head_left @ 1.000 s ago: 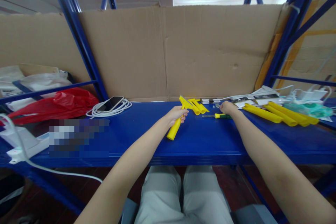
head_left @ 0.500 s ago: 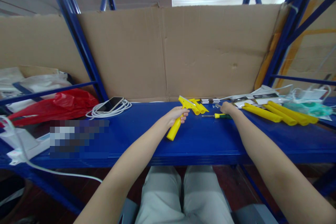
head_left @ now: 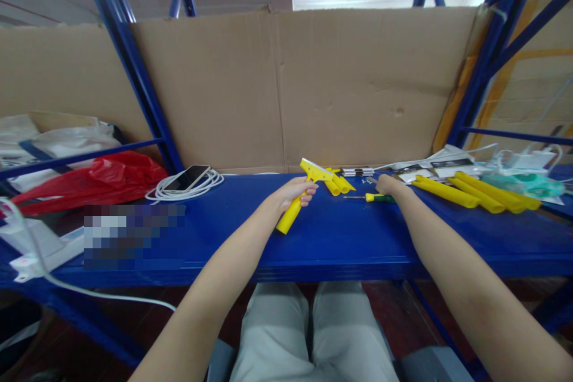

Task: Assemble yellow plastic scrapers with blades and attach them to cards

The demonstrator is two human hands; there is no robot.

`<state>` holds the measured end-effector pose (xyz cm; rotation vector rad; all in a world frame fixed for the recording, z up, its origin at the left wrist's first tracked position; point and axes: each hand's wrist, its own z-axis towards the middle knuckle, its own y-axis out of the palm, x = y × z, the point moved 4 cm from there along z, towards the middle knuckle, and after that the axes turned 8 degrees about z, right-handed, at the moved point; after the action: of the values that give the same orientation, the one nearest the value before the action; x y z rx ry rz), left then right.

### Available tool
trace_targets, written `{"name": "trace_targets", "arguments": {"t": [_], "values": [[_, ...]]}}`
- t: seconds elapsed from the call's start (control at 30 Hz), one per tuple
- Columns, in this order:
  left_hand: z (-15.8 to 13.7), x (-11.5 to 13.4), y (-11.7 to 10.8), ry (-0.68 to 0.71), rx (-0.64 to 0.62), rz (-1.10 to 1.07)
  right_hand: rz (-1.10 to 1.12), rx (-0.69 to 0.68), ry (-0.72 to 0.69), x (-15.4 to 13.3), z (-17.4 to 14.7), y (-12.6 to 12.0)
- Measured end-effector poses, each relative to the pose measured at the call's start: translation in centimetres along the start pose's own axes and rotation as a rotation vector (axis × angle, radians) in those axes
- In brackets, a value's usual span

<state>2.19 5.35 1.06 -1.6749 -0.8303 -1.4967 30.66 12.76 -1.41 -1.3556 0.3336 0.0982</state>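
My left hand is wrapped round the handle of a yellow scraper, whose wide T-shaped head with a pale metal edge points up and away. On the blue tabletop, my right hand is down with its fingers drawn together beside a small cluster of screws. Whatever sits between those fingertips is too small to make out. Just below that hand lies a screwdriver with a yellow and green handle, its end partly covered. Behind the scraper head are several yellow scraper heads.
Several yellow handle tubes lie at the right, before paper-backed packets. Stacked metal blades rest near the cardboard wall. To the left are a phone on a coiled white cable and a red bag.
My left hand has shifted slightly left with the scraper, and the tool's head has turned a little. My right hand stays almost in place by the screws.
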Motion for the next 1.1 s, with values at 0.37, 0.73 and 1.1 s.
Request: {"name": "trace_targets", "arguments": {"t": [0.37, 0.73, 1.1], "values": [[-0.9, 0.9, -1.9, 0.049, -0.085, 0.125, -0.077, -0.037, 0.000, -0.7, -1.0, -0.7], [-0.7, 0.3, -0.7, 0.054, -0.020, 0.213, 0.513, 0.195, -0.622, -10.3, -6.0, -2.2], [-1.6, 1.3, 1.5, 0.085, 0.078, 0.314, 0.562, 0.208, -0.797, -12.2, -7.9, -1.7]]}}
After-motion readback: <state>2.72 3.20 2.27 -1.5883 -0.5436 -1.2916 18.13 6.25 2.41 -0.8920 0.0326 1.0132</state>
